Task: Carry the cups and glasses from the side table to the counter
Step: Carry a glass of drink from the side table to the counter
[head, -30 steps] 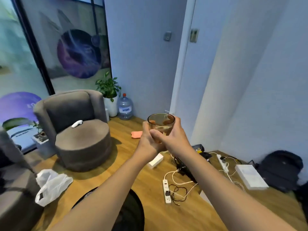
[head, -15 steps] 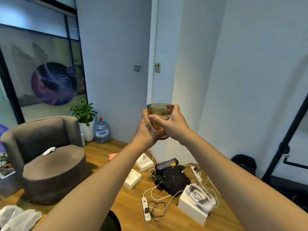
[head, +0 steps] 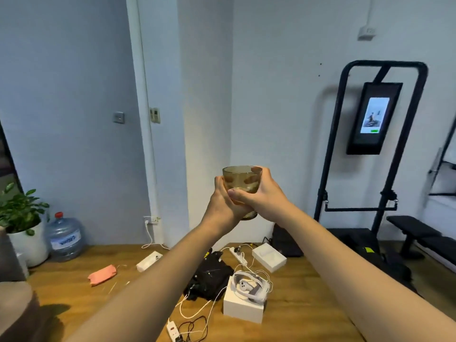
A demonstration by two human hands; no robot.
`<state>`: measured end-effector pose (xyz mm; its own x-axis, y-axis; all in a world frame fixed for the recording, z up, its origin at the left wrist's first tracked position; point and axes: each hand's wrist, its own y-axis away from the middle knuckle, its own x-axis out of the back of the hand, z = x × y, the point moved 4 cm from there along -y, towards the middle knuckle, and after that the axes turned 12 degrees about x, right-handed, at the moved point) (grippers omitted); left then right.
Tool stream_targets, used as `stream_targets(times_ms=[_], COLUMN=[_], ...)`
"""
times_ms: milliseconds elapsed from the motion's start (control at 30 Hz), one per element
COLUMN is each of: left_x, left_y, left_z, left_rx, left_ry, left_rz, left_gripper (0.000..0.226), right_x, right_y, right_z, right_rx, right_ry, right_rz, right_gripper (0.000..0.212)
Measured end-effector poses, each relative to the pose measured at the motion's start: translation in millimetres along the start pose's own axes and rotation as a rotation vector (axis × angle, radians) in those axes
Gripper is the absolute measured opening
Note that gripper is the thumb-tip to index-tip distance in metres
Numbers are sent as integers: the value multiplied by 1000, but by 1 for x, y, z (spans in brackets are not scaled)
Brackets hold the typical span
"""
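At frame centre, the left hand [head: 223, 204] and right hand [head: 262, 197] both wrap their fingers around the upright amber glass [head: 241, 182], probably to steady it during carrying, with no counter visible.

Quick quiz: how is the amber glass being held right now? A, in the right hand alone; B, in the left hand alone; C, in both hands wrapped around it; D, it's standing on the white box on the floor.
C: the left hand and right hand both wrap the amber glass, held upright in the air.
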<state>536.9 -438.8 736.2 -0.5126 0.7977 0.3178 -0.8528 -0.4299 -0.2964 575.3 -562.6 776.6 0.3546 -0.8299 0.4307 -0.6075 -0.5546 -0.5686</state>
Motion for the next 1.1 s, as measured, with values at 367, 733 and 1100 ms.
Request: stream_targets(times_ms=[367,733,1100], left_x=[-185,-379,-578], left_y=[80,247,450], left_z=[64,187,303], left_rx=[-94,-256,-274], left_ry=[311,349,429], left_rz=[-552,-1013,-1232], left_gripper=[74,85,87], right_x=[160,347,531], right_y=[152,366,600], right_z=[6,-43,-93], right_rx=[-178,-368,-483], right_ry=[176,388,568], right_rz=[401,673,733], right_gripper=[86,75,92])
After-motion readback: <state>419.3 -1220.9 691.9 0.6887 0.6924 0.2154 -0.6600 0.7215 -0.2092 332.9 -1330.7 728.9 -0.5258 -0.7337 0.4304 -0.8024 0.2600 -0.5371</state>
